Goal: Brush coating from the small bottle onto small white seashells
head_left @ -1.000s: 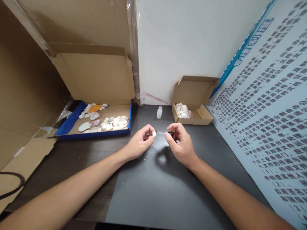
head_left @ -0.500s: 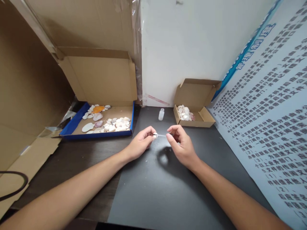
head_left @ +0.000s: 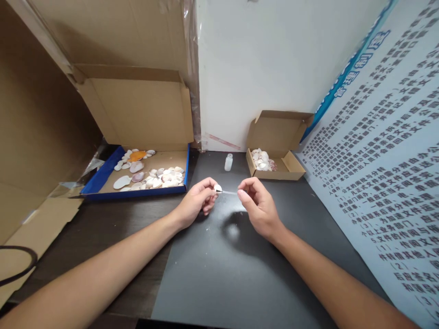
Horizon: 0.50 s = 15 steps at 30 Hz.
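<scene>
"Looking through the head camera from my remote seat, I need the hands described. What are they holding?"

"My left hand [head_left: 195, 203] is closed in a pinch on a small white shell [head_left: 218, 187], held just above the dark counter [head_left: 199, 283]. My right hand [head_left: 262, 208] has thumb and fingers curled around one end of a thin, pale stem [head_left: 229, 193]. Its dark tip is at the shell, apparently touching. Whatever else sits inside that grip, I cannot tell."

"How would the shell handle?"

"Very light and stiff, I judge, perhaps brittle at the edge and slippery if wet. I would hold it by opposite rims, lightly, leaving its face free. The stem looks light and slim; I would take it at the end away from the tip."

"And around them?"

"Beyond the hands, a small translucent bottle [head_left: 228, 162] stands upright, its mouth uncapped. To its right is an open cardboard box [head_left: 293, 165] with pale shells [head_left: 261, 161] at its left side. Far left, a larger blue-edged box [head_left: 133, 195] holds more shells [head_left: 164, 178], one orange shell [head_left: 137, 156] among them"
</scene>
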Tool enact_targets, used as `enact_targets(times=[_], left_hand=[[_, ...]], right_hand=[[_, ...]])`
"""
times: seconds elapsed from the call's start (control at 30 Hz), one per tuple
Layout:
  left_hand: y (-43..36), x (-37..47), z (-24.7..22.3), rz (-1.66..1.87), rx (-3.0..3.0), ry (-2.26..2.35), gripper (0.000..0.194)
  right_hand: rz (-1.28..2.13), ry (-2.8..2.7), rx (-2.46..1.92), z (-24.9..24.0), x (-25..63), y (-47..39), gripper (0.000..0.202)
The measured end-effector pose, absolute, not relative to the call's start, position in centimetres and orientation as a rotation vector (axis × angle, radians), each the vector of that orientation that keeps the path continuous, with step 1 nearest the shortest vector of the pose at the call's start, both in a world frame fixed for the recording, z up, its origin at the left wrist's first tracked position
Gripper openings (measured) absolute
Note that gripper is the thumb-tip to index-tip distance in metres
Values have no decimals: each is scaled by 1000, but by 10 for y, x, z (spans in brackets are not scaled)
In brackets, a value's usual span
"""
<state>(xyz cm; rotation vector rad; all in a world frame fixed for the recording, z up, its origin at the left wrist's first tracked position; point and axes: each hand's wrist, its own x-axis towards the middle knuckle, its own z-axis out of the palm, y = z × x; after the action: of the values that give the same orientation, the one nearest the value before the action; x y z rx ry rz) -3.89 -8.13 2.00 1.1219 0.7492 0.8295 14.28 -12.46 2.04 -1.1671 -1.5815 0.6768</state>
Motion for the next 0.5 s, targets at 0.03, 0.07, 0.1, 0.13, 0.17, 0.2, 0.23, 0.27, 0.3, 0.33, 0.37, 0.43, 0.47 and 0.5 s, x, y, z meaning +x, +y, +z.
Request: enact_targets(times=[0.03, 0.07, 0.1, 0.13, 0.17, 0.2, 0.23, 0.27, 0.3, 0.33, 0.37, 0.43, 0.47, 0.5], left_hand=[[-81, -39, 21, 829, 1108, 746, 14], [-82, -39, 21, 829, 1094, 744, 14], [-82, -39, 21, 830, 1083, 744, 14], [-82, -39, 22, 829, 1073, 745, 14], [-82, -39, 22, 830, 1066, 746, 15], [-81, -39, 22, 830, 1061, 746, 15], [-81, -38, 22, 827, 1056, 747, 15], [-81, -38, 22, 825, 1052, 750, 15], [-81, -38, 22, 823, 1047, 754, 15], [-81, -38, 22, 822, 1042, 759, 15], [-82, -38, 22, 822, 1036, 763, 15], [-82, -38, 23, 824, 1021, 764, 16], [-83, -38, 23, 823, 1009, 761, 17], [-83, -39, 23, 822, 993, 757, 17]], right_hand=[[690, -1580, -1162, 20, 143, -124, 11], [677, -1579, -1175, 19, 143, -124, 11], [650, -1577, -1197, 19, 144, -123, 10], [629, -1574, -1210, 19, 144, -123, 11], [627, -1568, -1209, 18, 144, -123, 10], [644, -1564, -1192, 18, 143, -123, 10], [667, -1567, -1172, 18, 143, -123, 10], [676, -1572, -1162, 18, 143, -123, 10], [662, -1576, -1168, 18, 142, -123, 10], [637, -1578, -1183, 19, 142, -123, 10], [615, -1577, -1195, 19, 142, -123, 10], [614, -1572, -1187, 19, 142, -123, 9], [633, -1576, -1172, 19, 142, -123, 10], [646, -1585, -1164, 18, 142, -123, 10]])
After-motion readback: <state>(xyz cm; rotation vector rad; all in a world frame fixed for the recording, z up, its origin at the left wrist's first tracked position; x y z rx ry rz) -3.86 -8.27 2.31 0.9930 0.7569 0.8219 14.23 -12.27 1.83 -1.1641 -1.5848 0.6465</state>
